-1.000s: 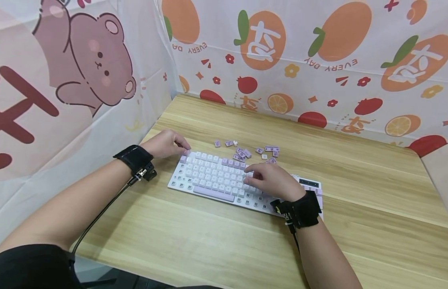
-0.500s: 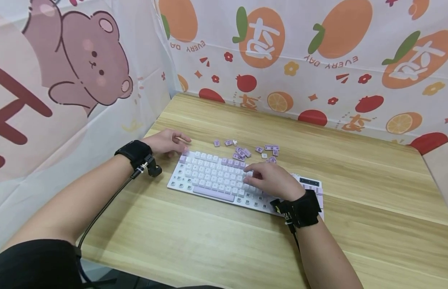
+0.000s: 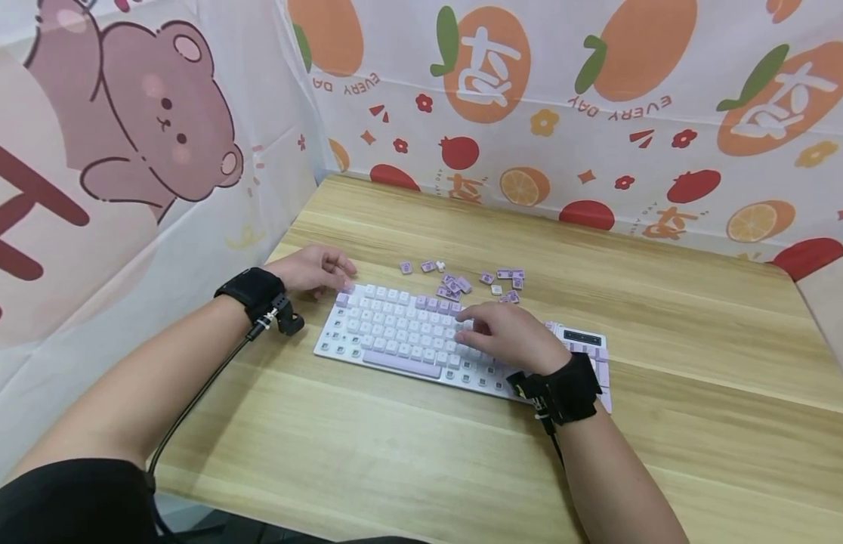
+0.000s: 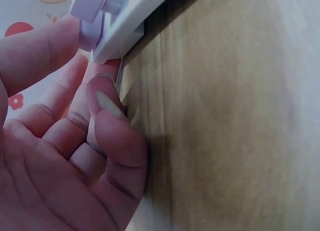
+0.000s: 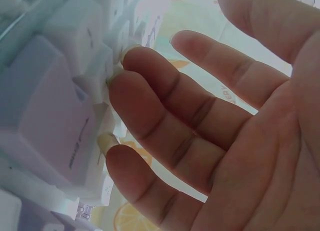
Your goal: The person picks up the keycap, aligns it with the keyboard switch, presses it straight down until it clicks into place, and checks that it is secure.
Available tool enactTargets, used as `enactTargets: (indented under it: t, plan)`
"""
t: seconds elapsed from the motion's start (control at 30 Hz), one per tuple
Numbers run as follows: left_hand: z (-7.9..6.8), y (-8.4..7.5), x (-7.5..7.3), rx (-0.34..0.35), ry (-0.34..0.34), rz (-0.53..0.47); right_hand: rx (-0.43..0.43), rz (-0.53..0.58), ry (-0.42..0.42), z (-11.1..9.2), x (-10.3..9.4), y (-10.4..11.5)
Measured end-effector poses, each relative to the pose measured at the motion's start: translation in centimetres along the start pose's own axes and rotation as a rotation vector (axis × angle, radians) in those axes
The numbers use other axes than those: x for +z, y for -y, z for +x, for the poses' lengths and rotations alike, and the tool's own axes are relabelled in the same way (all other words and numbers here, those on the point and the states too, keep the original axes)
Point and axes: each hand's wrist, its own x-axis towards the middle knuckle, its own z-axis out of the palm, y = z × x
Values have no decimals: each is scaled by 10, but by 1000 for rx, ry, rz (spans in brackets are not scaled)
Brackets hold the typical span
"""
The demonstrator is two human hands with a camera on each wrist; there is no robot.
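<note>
Spreading since earlier, the left hand (image 3: 310, 268) is keeping fingers apart, thumb touching a purple key (image 4: 91, 34) at the keyboard (image 3: 402, 332)'s far-left corner; the right hand (image 3: 513, 336) is loosely covering its right half.

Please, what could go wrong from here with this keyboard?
The left hand touches a purple corner keycap, so uneven pressure might tilt it. The right hand is over the keyboard and could shift it by accident, perhaps scattering the loose keycaps that lie close behind it.
</note>
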Motion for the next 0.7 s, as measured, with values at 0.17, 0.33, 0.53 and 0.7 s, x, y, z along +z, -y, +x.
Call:
enactTargets:
  t: [0.17,0.33,0.53,0.7]
  plan:
    - [-8,1,4,28,-18,38,-6,-4,5,0,0,3]
    - [-10,-5,5,23,-16,79,-18,-21,-16,2,3,2]
    - [-6,-19,6,12,-46,186,-41,-46,-30,5,8,-1]
    - [-5,-41,6,64,-200,432,-39,-45,-27,4,11,-2]
